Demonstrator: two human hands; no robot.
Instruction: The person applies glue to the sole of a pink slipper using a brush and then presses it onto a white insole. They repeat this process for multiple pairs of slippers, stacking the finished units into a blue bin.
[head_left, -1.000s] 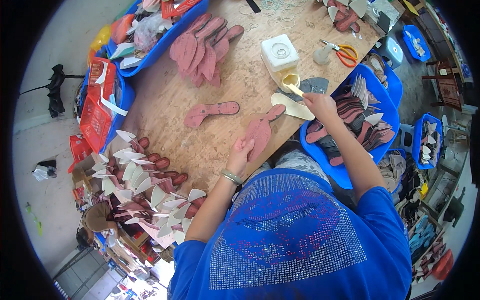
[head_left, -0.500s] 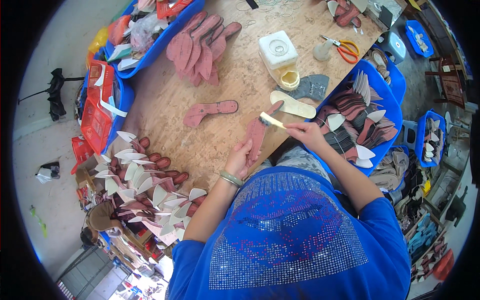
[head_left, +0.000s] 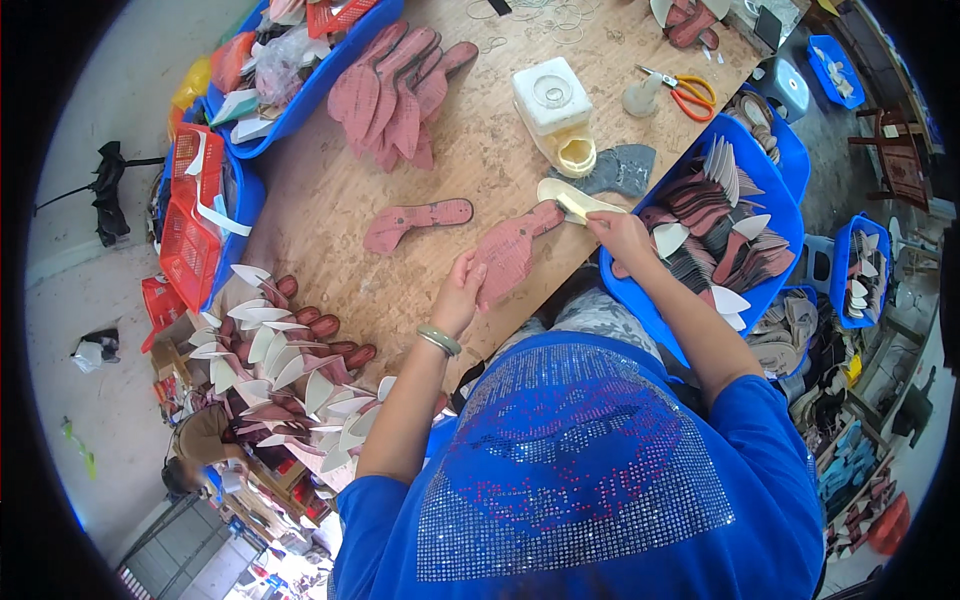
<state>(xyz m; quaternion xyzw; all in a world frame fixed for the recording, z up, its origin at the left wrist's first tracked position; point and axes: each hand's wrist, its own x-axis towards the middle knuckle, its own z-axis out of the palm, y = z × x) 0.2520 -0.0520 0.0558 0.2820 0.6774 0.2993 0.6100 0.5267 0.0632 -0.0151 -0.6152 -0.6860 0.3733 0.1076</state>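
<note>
My left hand [head_left: 459, 295] pinches a pink shoe insole [head_left: 505, 256] by the edge of its wide end, just over the table's front edge. The insole's narrow end points up and to the right. In my right hand [head_left: 622, 238] is a small pale-handled brush [head_left: 580, 207], its dark bristles against the narrow end of the insole. Behind the brush lies a cream insole [head_left: 553, 188], partly covered. Another pink insole with a dark rim [head_left: 415, 222] rests flat on the table, left of the one I hold.
A white block-like container with a yellowed spout [head_left: 553, 100] stands ahead, beside a dark grey sheet [head_left: 632, 172]. Orange-handled pliers [head_left: 690, 97] lie farther right. Stacked pink insoles [head_left: 390, 100] are at the back left. A blue basket of insoles [head_left: 780, 220] sits right; pink-and-white pieces [head_left: 290, 370] crowd the left.
The brush has moved right and up, from the middle of the held insole to its narrow end. My left hand has shifted left and tilted the insole, so more of its face shows.
</note>
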